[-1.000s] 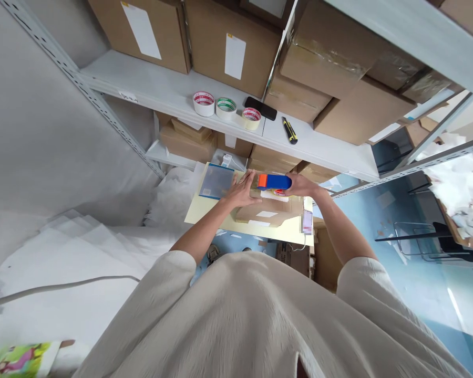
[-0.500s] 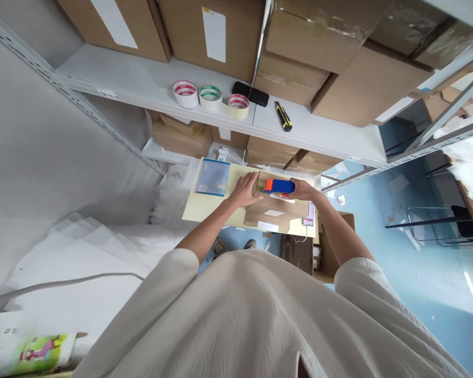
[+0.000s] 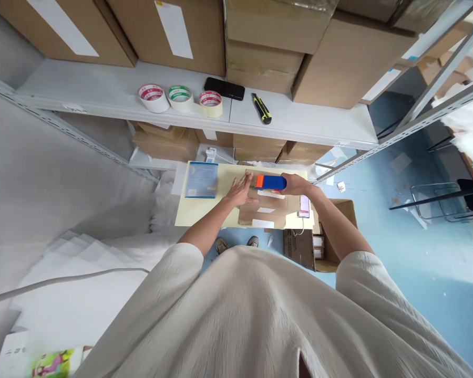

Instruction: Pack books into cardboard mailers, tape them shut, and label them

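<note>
A blue and orange tape dispenser point(image 3: 274, 182) is in my right hand point(image 3: 295, 185), its fingers wrapped round the blue end. The dispenser's orange end rests at or just above a brown cardboard box point(image 3: 278, 205) with white labels. Flat on the left part of that box lies my left hand point(image 3: 239, 192), fingers spread and empty, just left of the orange end. Whether tape runs between hand and dispenser is hard to make out. Beneath the box is a pale yellow table top point(image 3: 224, 210).
A blue-edged clear folder point(image 3: 202, 180) lies left on the table, and a phone with a lit screen point(image 3: 304, 206) on the right. The shelf point(image 3: 114, 92) above holds tape rolls point(image 3: 180, 98), a black phone point(image 3: 224, 88), a utility knife point(image 3: 261, 108) and large boxes. An open carton point(image 3: 345, 212) stands below right.
My view has shifted, so the shelf items sit further left. My left hand's fingers are spread wider. The right hand still holds the tape dispenser over the box.
</note>
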The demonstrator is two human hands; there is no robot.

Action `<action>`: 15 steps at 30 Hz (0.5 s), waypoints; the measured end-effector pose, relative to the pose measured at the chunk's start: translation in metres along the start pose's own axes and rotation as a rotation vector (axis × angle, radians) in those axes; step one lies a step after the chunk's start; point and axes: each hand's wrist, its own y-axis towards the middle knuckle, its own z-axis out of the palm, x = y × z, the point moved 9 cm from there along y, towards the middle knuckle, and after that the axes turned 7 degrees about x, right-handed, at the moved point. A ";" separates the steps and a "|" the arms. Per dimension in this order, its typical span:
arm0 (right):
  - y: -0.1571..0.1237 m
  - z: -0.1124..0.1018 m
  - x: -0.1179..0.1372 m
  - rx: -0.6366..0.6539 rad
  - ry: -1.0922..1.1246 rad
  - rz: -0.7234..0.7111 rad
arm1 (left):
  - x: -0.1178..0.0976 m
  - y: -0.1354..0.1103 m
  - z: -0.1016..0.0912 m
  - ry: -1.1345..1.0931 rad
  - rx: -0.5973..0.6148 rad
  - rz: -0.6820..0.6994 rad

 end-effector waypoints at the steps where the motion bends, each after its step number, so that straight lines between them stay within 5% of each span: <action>1: -0.003 -0.002 -0.010 -0.009 0.003 0.011 | 0.000 0.000 -0.001 0.009 0.007 -0.012; 7: -0.056 -0.006 -0.108 -0.031 0.075 0.117 | 0.001 -0.001 -0.002 0.045 0.012 -0.030; 15: -0.120 0.014 -0.237 -0.080 0.163 0.263 | 0.005 0.001 -0.003 0.090 0.044 -0.062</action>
